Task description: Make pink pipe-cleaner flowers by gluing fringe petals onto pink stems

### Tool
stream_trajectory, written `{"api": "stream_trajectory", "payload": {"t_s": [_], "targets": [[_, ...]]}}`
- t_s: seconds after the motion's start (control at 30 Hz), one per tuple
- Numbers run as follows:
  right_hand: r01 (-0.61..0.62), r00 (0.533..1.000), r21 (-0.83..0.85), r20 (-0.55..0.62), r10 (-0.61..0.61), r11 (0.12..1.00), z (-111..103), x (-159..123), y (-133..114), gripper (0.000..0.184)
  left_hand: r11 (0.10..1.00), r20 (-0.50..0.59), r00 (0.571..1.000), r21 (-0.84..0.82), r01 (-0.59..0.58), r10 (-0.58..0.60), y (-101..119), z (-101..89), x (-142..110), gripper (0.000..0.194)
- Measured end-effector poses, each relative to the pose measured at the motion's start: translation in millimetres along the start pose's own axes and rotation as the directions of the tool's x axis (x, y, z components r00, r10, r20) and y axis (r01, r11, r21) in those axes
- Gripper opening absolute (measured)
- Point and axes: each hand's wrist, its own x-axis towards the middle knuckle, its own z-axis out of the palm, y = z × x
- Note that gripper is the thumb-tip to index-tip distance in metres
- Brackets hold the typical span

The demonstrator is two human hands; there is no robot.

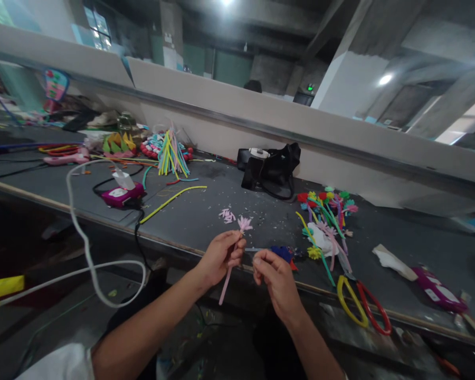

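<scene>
My left hand [224, 256] is closed around the stem of a pale pink pipe-cleaner flower [244, 224]. Its petals stick up above my fingers, and the stem hangs below the hand, past the table edge. To the right, apart from the flower, my right hand [273, 274] has its fingers curled and pinched together. Whatever it may hold is too small to make out. On the table just beyond the hands lies a little heap of cut pink pieces [227, 215]. A dark blue bundle [282, 254] sits just behind my right hand.
Finished-looking flowers [328, 211] lie in a pile on the right, beside red-and-yellow-handled scissors [364, 306] overhanging the edge. A black bag [269, 166] rests against the back panel. Leftward are a purple power socket [122, 194], a white cable [87, 248] and colourful pipe cleaners [173, 155].
</scene>
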Motion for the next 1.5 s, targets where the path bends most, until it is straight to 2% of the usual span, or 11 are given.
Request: {"api": "stream_trajectory", "payload": {"t_s": [0.17,0.27,0.37,0.5,0.63,0.73,0.97,1.13,1.23,1.37,1.5], "targets": [[0.091,0.990,-0.200,0.122,-0.067,0.976,6.2,-7.1,-0.1,0.034,0.996,0.036,0.998,-0.064,0.055,-0.053,-0.1,-6.5,3.2,0.025],[0.204,0.973,-0.385,0.185,-0.141,0.900,14.7,-11.7,0.9,0.036,0.996,0.037,0.998,-0.072,0.046,-0.043,-2.3,-10.1,6.5,0.024],[0.360,0.929,-0.489,0.265,-0.258,0.794,23.5,-16.1,3.5,0.028,0.996,0.039,0.999,-0.080,0.027,-0.024,-2.9,-14.1,10.3,0.023],[0.472,0.876,-0.543,0.376,-0.301,0.695,29.6,-18.0,10.8,0.013,0.997,0.057,0.998,-0.074,0.018,-0.014,-0.3,-19.6,14.6,0.025],[0.479,0.871,-0.550,0.394,-0.293,0.684,30.7,-15.3,20.7,0.011,0.997,0.071,0.995,-0.047,-0.062,0.065,3.6,-25.0,14.9,0.024],[0.470,0.880,-0.600,0.370,-0.296,0.647,32.4,-11.7,26.5,0.008,0.990,0.001,0.990,-0.016,-0.142,0.142,4.6,-23.7,8.2,0.025],[0.442,0.896,-0.650,0.284,-0.342,0.618,45.7,1.0,20.0,0.026,0.976,-0.025,0.989,0.172,-0.136,0.142,19.3,3.1,-6.1,0.027],[0.556,0.830,-0.648,0.406,-0.383,0.520,52.3,5.4,16.6,0.008,0.956,-0.044,0.979,0.229,-0.182,0.197,31.7,-0.3,7.2,0.028],[0.565,0.825,-0.675,0.448,-0.344,0.475,56.3,3.7,18.7,0.012,0.964,-0.084,0.983,0.227,-0.142,0.165,27.3,-8.2,9.8,0.027],[0.527,0.847,-0.717,0.397,-0.354,0.457,48.1,2.2,8.2,0.028,0.958,-0.074,0.981,0.240,-0.159,0.182,22.0,-4.4,2.5,0.025],[0.290,0.865,-0.884,0.079,-0.495,0.366,6.3,5.7,-8.1,0.028,0.945,-0.120,0.969,0.277,-0.175,0.215,22.1,4.3,-5.3,0.026]]}}
